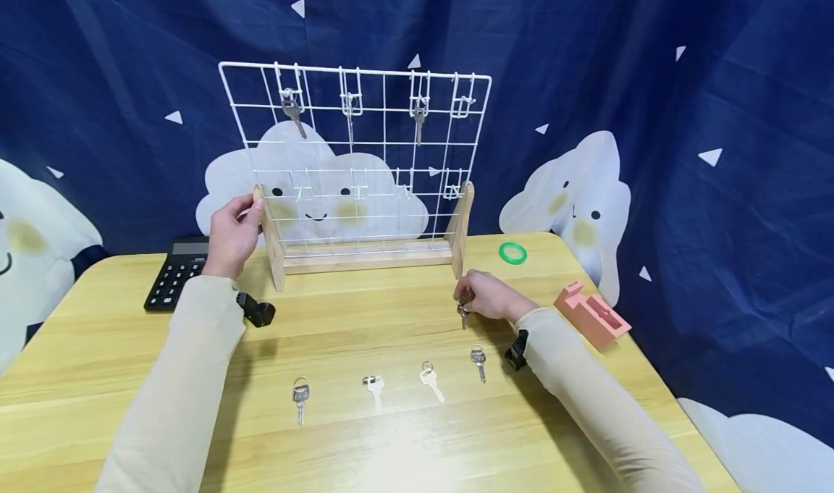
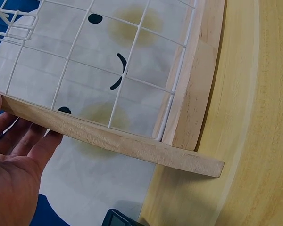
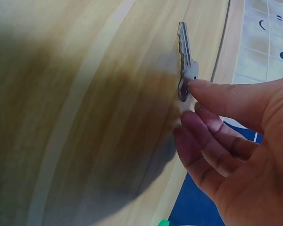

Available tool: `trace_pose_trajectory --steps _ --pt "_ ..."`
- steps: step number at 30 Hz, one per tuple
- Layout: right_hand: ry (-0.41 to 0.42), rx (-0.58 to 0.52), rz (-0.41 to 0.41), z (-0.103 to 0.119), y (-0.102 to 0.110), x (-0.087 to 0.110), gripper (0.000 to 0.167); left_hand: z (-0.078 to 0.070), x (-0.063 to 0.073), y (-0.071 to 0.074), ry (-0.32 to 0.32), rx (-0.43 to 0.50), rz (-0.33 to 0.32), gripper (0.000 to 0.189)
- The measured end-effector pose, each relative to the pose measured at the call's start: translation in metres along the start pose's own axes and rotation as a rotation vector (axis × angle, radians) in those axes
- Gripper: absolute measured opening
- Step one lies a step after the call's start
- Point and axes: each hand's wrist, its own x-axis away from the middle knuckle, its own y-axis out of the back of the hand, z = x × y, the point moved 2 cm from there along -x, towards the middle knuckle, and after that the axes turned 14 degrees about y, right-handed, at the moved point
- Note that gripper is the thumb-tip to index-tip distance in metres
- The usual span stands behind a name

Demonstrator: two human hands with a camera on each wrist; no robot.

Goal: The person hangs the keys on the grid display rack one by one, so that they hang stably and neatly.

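A white wire grid rack in a wooden stand stands at the back of the table. My left hand grips the top of the stand's left wooden post, thumb on one side and fingers on the other. Between thumb and fingertips my right hand pinches a silver key, its blade pointing away from the hand, in front of the right post. Keys hang from three upper hooks: a left key, a middle key and a right key. The upper right hook and the lower hooks carry none.
Several keys with rings lie along the front of the table, among them a dark-headed key and a shiny key. A black calculator lies at left. To the right are a green ring and a pink holder.
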Motion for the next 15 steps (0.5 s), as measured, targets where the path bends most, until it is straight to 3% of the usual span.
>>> trace_pose_trajectory --steps 15 --pt "0.021 -0.072 -0.059 -0.002 0.0046 0.0021 0.013 0.0003 -0.0027 0.0 -0.019 0.024 -0.026 0.051"
